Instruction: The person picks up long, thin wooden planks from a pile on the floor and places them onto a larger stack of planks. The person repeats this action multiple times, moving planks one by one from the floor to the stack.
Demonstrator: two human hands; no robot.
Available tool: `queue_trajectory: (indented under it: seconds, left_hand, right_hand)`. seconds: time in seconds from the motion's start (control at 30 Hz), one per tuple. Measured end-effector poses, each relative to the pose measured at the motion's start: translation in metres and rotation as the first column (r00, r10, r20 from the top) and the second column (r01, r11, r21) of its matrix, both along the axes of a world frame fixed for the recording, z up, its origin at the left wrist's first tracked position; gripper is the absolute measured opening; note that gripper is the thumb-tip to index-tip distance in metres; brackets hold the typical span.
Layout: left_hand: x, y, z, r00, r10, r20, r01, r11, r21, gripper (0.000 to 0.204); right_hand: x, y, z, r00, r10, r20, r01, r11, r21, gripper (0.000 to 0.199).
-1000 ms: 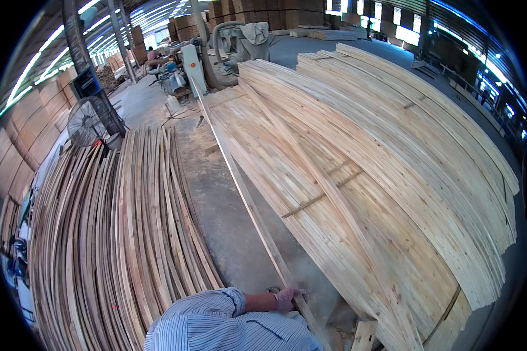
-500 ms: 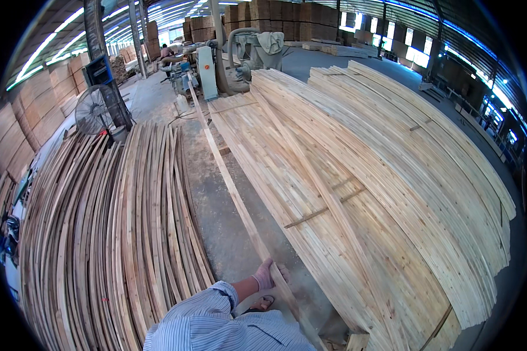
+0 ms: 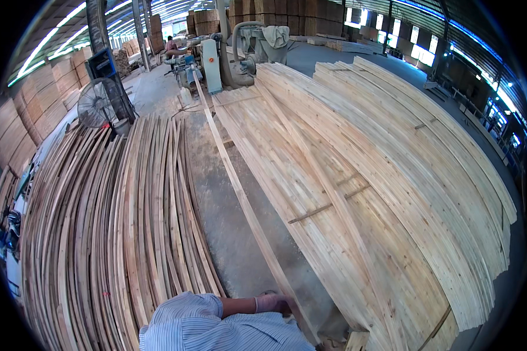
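A long, narrow wooden strip [image 3: 244, 206] runs lengthwise from a machine at the far end down to my body. My left hand [image 3: 271, 303], in what looks like a thin pale glove, grips the strip close to its near end. The forearm reaches across from the left out of a striped sleeve, and the fingertips are partly hidden at the wood. The strip's far end meets the blue and grey woodworking machine [image 3: 211, 65]. My right hand is out of sight.
On the left lies a wide layer of rough wooden strips [image 3: 99, 234]. Pale planed boards [image 3: 392, 193] are spread on the right, with loose sticks across them. A standing fan [image 3: 96, 105] is beside a post [image 3: 116, 88]. Farther back, a person [image 3: 170, 44] is near the machine.
My left hand has moved nearer to my body and lower in the view, along with the strip or along it. The view has shifted slightly.
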State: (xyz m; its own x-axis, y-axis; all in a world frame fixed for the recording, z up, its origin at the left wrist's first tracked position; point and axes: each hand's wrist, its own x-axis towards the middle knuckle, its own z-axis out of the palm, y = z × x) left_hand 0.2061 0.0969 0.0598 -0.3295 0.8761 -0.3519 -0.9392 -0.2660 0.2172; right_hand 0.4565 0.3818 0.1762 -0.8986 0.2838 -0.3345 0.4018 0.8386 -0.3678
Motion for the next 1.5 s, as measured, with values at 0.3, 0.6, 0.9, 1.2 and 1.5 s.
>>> queue_trajectory:
  seconds: [0.3,0.6,0.9,1.2,1.5]
  left_hand:
    - [-0.103,-0.053,0.013,0.870,0.462,-0.172,-0.459,0.631,-0.625,0.038]
    - [-0.248,-0.142,0.074,0.787,0.454,-0.417,-0.616,0.544,-0.570,0.046]
    - [-0.244,-0.128,0.086,0.836,0.459,-0.301,-0.548,0.710,-0.442,0.045]
    - [-0.039,-0.009,0.031,0.954,-0.295,0.050,0.298,0.950,-0.091,0.045]
    - [-0.145,-0.047,0.008,0.989,0.144,0.041,-0.126,0.948,-0.294,0.040]
  right_hand:
    - [0.218,0.134,-0.066,0.941,-0.023,0.337,-0.070,0.963,0.259,0.033]
    - [0.280,0.187,-0.032,0.910,0.070,0.409,-0.253,0.875,0.412,0.041]
    - [0.003,0.006,0.013,0.955,-0.205,0.213,0.153,0.959,0.238,0.036]
    - [-0.172,-0.084,0.016,0.970,-0.145,0.193,0.181,0.966,-0.184,0.046]
    - [-0.102,-0.017,0.044,0.859,-0.486,0.163,0.484,0.873,0.052,0.054]
